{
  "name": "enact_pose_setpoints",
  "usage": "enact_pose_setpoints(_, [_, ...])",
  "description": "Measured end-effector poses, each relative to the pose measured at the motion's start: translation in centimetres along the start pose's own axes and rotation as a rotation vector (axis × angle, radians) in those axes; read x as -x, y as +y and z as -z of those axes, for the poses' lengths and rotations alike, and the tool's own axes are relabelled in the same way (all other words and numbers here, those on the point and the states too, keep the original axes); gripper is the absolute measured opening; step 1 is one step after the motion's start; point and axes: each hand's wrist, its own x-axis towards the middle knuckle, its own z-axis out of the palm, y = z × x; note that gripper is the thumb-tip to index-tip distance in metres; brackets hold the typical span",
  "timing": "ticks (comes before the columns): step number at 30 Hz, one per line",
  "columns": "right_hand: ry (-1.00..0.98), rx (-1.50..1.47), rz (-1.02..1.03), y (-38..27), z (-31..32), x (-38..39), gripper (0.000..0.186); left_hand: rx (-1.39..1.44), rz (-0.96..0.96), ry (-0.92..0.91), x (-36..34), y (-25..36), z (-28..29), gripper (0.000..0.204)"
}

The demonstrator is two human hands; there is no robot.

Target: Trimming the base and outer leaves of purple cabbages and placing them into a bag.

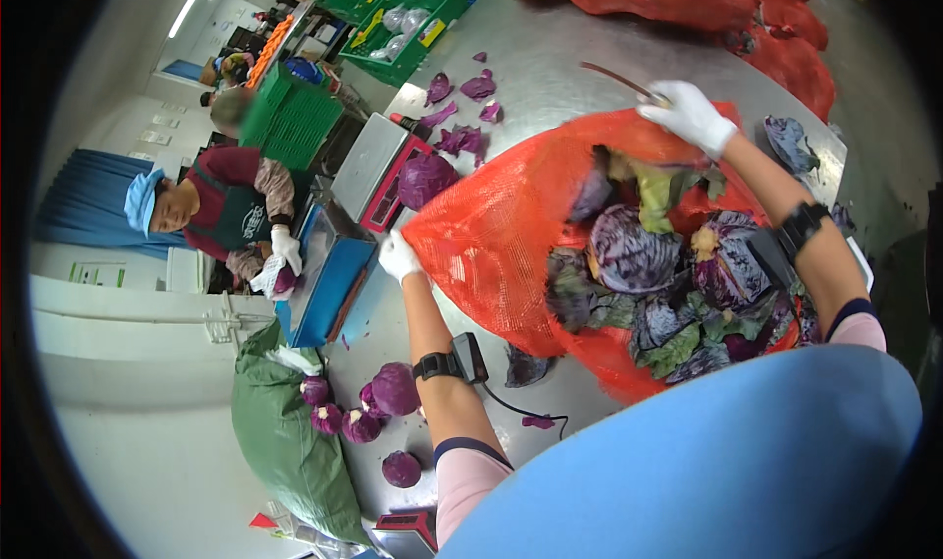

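One red mesh sack lies by the near edge of the worktop, my left hand gripping it, seemingly to bare the cabbages, my right hand clasping a slim tool.

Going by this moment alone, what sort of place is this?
Probably a produce packing room: there's a red mesh bag of purple cabbages, what looks like a weighing scale, and green crates.
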Motion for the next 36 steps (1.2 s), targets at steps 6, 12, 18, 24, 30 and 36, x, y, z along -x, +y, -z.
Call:
enact_pose_setpoints(6, [0.009, -0.229, -0.506, 5.5, 3.5, 18.3, 0.033, -0.039, 0.133, -0.306, 4.0, -10.7, -1.8, 0.019])
enact_pose_setpoints(12, [0.042, -0.464, -0.552, 3.1, 1.4, 24.9, 0.06, 0.438, 0.459, -0.355, 7.0, -11.3, 4.5, 0.021])
enact_pose_setpoints(18, [0.241, -0.32, -0.581, 4.5, 3.8, 32.6, 0.052, 0.037, -0.861, -0.027, 25.1, 10.9, -1.2, 0.03])
enact_pose_setpoints(24, [0.379, -0.657, -0.75, 5.8, 2.9, 39.3, 0.037, 0.252, -0.15, -1.196, 46.5, 9.9, -8.6, 0.041])
enact_pose_setpoints(30, [0.404, -0.781, -1.041, 3.1, 2.9, 42.0, 0.03, 0.246, 0.341, -1.296, 51.7, 11.9, -9.4, 0.075])
enact_pose_setpoints(36, [0.259, -0.948, -1.066, 3.9, 0.3, 42.3, 0.03, -0.08, -0.099, -1.314, 50.5, 13.1, -0.3, 0.111])
